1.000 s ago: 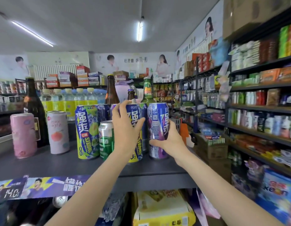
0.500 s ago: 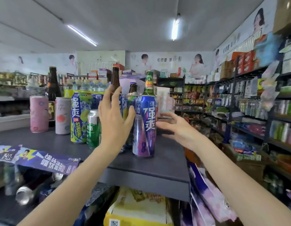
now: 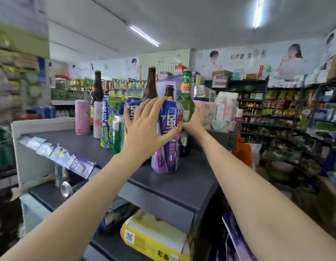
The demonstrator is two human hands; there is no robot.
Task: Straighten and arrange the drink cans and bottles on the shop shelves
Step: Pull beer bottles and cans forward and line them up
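Gripping purple can, left hand, dark shelf

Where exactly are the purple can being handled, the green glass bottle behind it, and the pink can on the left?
purple can point(image 3: 166, 147): head view, on its printed side below the left hand.
green glass bottle point(image 3: 188, 102): head view, on its shoulder.
pink can point(image 3: 82, 117): head view, on the middle of its side.

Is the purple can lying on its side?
No, the purple can stands upright on the shelf, with both hands round it.
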